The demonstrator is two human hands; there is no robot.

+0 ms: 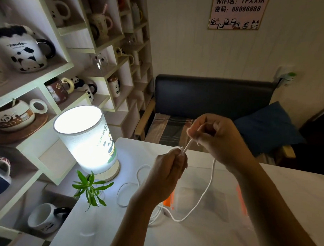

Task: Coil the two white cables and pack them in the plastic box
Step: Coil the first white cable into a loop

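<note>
My left hand (169,167) is clenched around one end of a white cable (203,196), and my right hand (215,136), a little higher and farther out, pinches the same cable between fingertips, a short stretch taut between the two. From my right hand the cable drops in a long loop that hangs in front of the clear plastic box (202,199) with orange clips, which sits on the table (198,239) under my wrists. More white cable (128,188) lies in loose curls on the table to the left of the box, partly hidden behind my left forearm; I cannot tell whether it is a second cable. Left of that stands a small green plant (90,186) in a glass, then a lit lamp (88,138). Beyond the table's far edge is a dark sofa (212,97) with a blue cushion (268,127). Shelves (67,66) of panda mugs fill the left wall.
</note>
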